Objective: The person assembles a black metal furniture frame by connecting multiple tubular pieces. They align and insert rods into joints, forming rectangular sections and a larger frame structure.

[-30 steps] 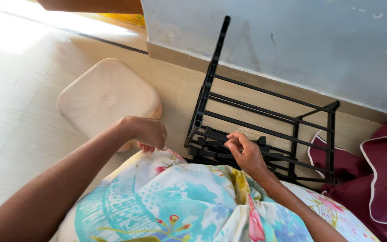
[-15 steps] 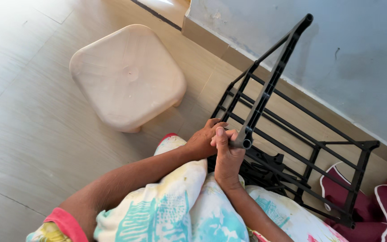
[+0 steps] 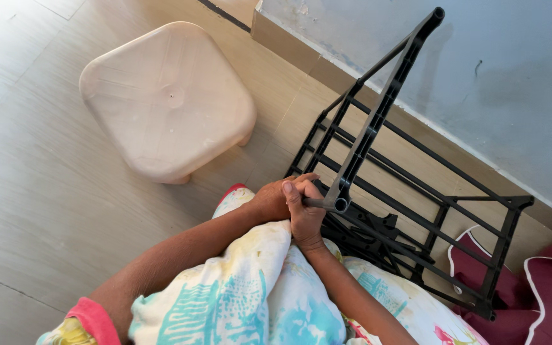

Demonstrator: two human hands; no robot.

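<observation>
I see the black plastic rack lying on the floor against the wall, the cream stool just left of it. I judge a fitting step: my right hand has its grip pinched on the rack's loose post end, my left hand pressed closed beside it; steady pressure seems needed next.

The pale beige tiled floor carries 1 cream square plastic stool. Right of the stool, a black plastic slatted rack rests on the floor along the wall's base. Beyond the rack, farthest from the stool, lies a maroon white-trimmed cushion.
</observation>
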